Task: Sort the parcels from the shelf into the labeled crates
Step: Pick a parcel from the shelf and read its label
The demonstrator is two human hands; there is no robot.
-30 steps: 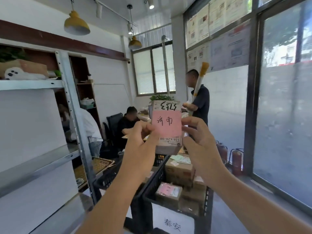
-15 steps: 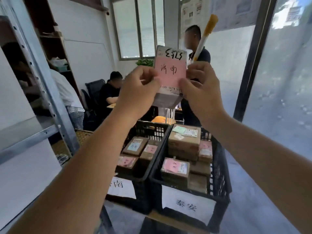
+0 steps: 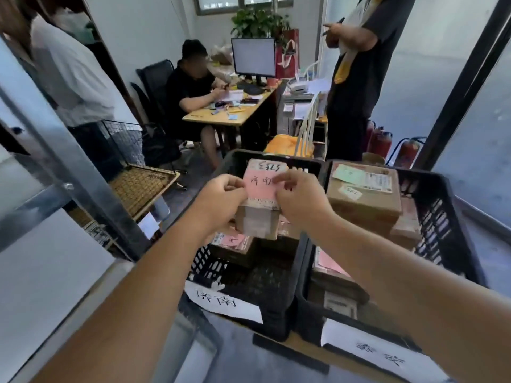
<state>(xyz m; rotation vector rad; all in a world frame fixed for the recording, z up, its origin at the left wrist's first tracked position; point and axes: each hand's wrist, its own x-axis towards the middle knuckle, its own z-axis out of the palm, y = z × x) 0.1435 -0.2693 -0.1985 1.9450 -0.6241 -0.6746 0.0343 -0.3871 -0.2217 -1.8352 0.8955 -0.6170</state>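
Item: parcel (image 3: 260, 200), pink 济南 slip, pinched at both sides by left hand (image 3: 221, 197) and right hand (image 3: 300, 201), held above left crate (image 3: 235, 283) with matching label; lower flat among parcels before releasing

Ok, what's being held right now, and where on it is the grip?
A small parcel with a pink label, held over the left crate. The left hand grips its left edge, the right hand its right edge.
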